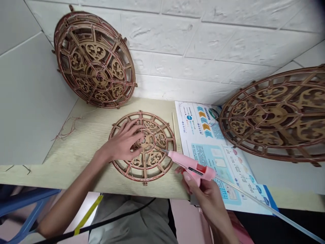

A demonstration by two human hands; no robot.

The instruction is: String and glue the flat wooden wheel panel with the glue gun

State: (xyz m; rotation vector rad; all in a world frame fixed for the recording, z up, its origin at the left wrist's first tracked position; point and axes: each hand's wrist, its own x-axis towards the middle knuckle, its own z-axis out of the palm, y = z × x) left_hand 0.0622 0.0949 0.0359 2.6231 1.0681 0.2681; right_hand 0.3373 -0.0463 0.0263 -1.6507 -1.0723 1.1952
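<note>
A round openwork frame (144, 162) with scroll ornaments and thin wires along its ribs lies flat on the pale wooden table. My left hand (127, 140) rests on its left part, fingers spread and bent near the hub. In my right hand (203, 189) is a pink glue gun (189, 164), gripped by its handle. The gun's metal tip points left at the right side of the frame, close to a rib; whether it touches cannot be told. A long translucent glue stick (266, 205) runs out of the gun's rear toward the lower right.
Stacked round frames (98, 76) lean on the white brick wall at the back left. Another large frame (269, 117) stands at the right by a printed sheet (186, 135). Loose wires (69, 130) lie at the left. A black cable (116, 217) crosses my lap.
</note>
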